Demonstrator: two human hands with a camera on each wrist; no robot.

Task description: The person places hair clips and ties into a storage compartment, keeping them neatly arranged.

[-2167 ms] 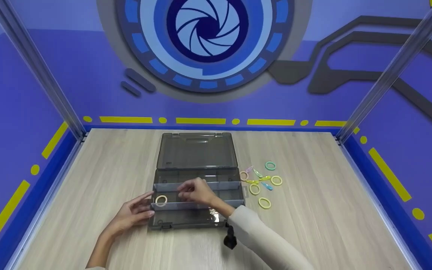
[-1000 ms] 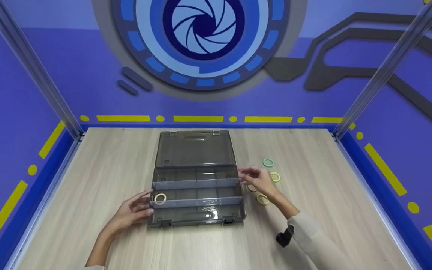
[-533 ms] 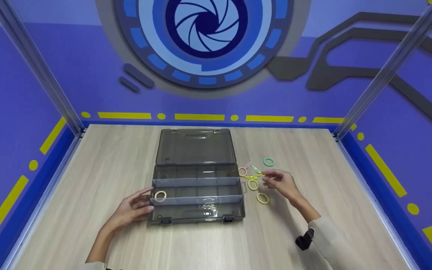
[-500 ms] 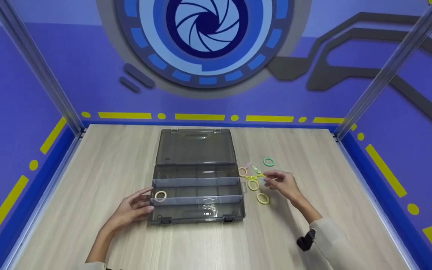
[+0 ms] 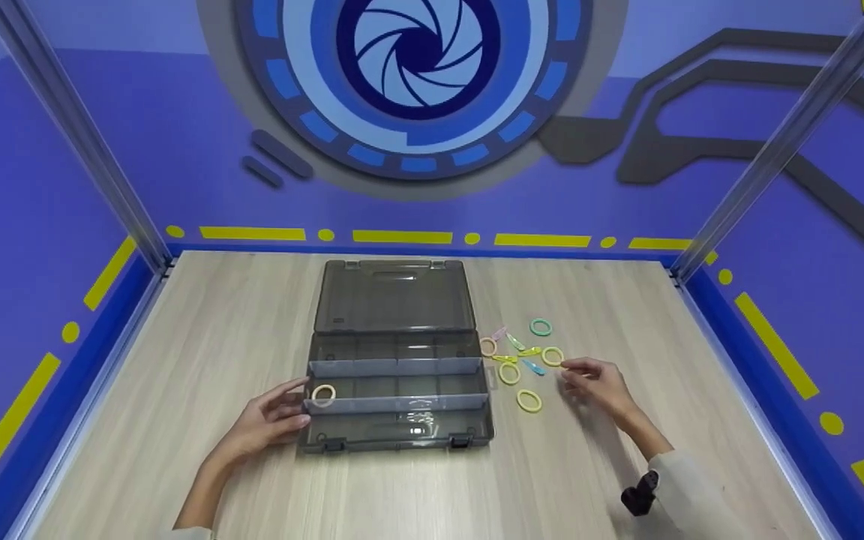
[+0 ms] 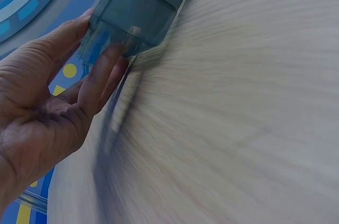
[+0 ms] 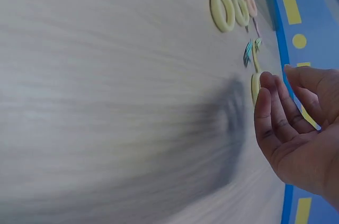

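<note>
A smoky see-through organizer box (image 5: 394, 444) lies with its lid (image 5: 394, 296) folded back. In its middle row, at the left end, sits a cream hair tie (image 5: 324, 396). My left hand (image 5: 263, 421) rests its fingers and thumb against the box's left side, seen close in the left wrist view. To the right of the box, my right hand (image 5: 604, 386) is beside a yellow hair tie (image 5: 553, 357), fingertips right at its edge, with nothing gripped. The right wrist view shows its fingers (image 7: 263, 115) loosely bent.
Right of the box lie more hair ties: a green one (image 5: 541, 327), a peach one (image 5: 488, 346) and two yellow ones, one nearest the front (image 5: 529, 400). Among them are snap hair clips, including a blue clip (image 5: 533, 367) and a pink clip (image 5: 499, 333). Two light dividers (image 5: 394, 367) cross the box.
My right hand has gone from above the box's middle row, rightward past the clips, to the far-right yellow hair tie. My left hand has stayed at the box's left side.
</note>
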